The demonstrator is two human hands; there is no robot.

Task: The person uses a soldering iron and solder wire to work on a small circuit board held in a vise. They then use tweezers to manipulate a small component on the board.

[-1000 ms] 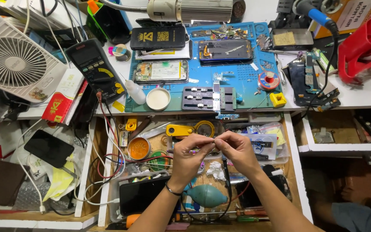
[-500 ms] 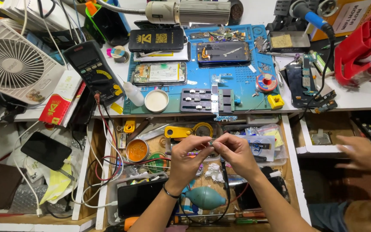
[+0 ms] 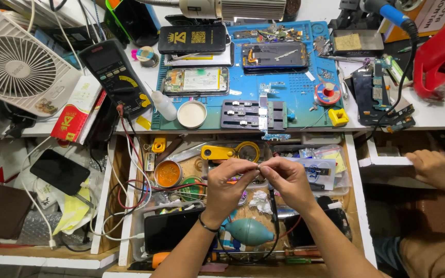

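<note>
A white worktop runs across the top of the view, crowded with repair gear: a blue work mat carrying opened phones, a black multimeter, a white desk fan and a small white dish. Below it an open wooden drawer is packed with wires, a round orange tin and a teal rubber blower bulb. Above the drawer, the left hand and right hand meet fingertip to fingertip, pinching a tiny part too small to identify. Another person's hand rests on a shelf edge at right.
</note>
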